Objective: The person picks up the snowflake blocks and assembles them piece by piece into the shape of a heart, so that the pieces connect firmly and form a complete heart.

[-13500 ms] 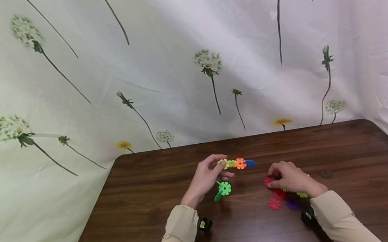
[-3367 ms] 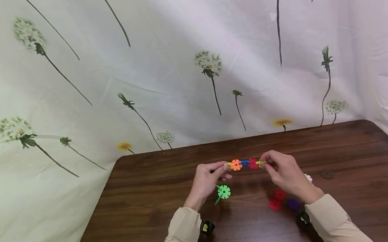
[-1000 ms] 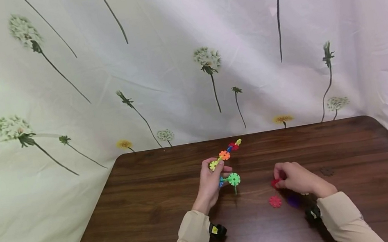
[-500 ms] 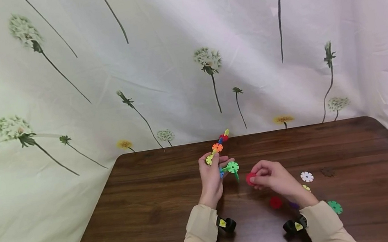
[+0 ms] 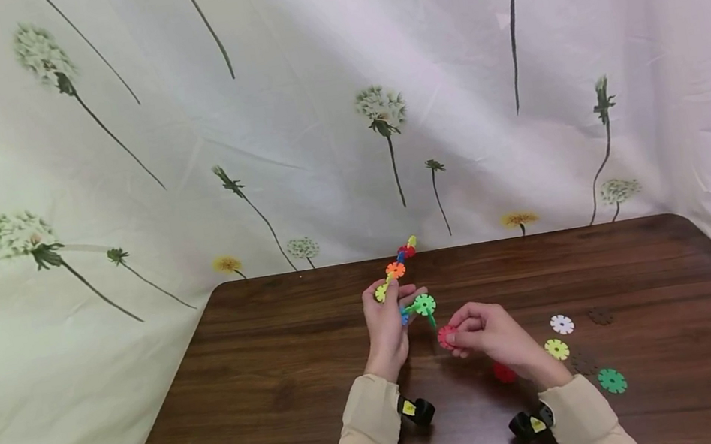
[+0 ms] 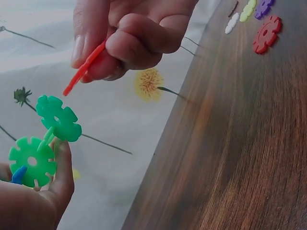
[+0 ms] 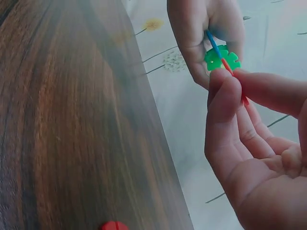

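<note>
Head view first: below the middle of the frame, the left hand [image 5: 385,328] has thumb and fingers curled on a chain of flower-shaped discs [image 5: 396,270], yellow, orange, blue and red climbing toward the table's far edge, while linked green discs [image 5: 425,305] poke out on its right. Lower and further right, the right hand [image 5: 494,337] has thumb and fingertips nipped tight on a red disc [image 5: 446,337], just beside those greens! On the brown table [image 5: 251,403], lower right: white disc [image 5: 562,324], yellow disc [image 5: 557,349], two dark discs [image 5: 601,316], lone green disc [image 5: 612,381], and a spare red disc [image 5: 504,372] by the right wrist.

Over to the left wrist: upper left, the pinched red disc shows edge-on, a slim gap above the greens, with a blue piece [image 6: 18,175] by the left hand at lower left; a purple disc [image 6: 264,8] sits top right.

Right wrist: the right hand fills the right side, pinching firmly; red overlaps green at upper right, and whether they touch I can't tell from here
</note>
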The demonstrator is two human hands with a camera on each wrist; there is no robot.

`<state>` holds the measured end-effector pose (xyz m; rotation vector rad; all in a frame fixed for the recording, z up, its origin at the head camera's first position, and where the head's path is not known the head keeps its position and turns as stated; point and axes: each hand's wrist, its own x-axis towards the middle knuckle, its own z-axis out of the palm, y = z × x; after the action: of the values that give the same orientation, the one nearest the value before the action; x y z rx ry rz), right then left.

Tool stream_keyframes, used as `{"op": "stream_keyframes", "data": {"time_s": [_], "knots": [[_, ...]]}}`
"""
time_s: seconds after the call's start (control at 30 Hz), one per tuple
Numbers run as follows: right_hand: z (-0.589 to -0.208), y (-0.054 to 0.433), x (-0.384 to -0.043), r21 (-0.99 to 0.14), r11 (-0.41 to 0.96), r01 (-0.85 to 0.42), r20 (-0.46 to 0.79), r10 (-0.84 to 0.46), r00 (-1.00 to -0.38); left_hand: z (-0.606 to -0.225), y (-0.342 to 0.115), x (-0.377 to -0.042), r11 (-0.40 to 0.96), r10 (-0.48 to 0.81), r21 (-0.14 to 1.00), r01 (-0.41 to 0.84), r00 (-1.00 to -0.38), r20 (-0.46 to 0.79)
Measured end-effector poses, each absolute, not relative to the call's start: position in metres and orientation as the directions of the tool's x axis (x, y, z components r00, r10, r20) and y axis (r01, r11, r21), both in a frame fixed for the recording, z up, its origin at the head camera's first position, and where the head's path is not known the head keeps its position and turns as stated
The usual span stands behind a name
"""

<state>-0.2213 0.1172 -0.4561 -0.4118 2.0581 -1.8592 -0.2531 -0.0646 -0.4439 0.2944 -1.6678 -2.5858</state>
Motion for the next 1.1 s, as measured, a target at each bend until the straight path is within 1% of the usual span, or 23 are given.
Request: {"op": "stream_keyframes", "data": {"time_s": [0.53, 0.7, 0.87, 1.1], "knots": [[-0.4589, 0.1112, -0.2213, -0.997, 0.021, 0.081, -0.083, -0.371, -0.925, -0.4415, -0.0605, -0.2530, -0.450, -0.180, 0.892, -0.041, -0.974, -0.135], [-0.4594, 0.1097, -0.2208, -0.994, -0.032, 0.101, -0.084, -0.335, -0.938, -0.4413, -0.0592, -0.2528, -0.452, -0.196, 0.892, -0.028, -0.972, -0.130], [-0.4597, 0.1089, -0.2213, -0.990, -0.069, 0.127, -0.099, -0.314, -0.944, -0.4412, -0.0579, -0.2522, -0.462, -0.189, 0.887, -0.014, -0.975, -0.114], [-0.4586, 0.1072, -0.2221, -0.986, -0.087, 0.140, -0.107, -0.310, -0.945, -0.4406, -0.0569, -0.2518, -0.471, -0.180, 0.882, -0.006, -0.978, -0.102]]}}
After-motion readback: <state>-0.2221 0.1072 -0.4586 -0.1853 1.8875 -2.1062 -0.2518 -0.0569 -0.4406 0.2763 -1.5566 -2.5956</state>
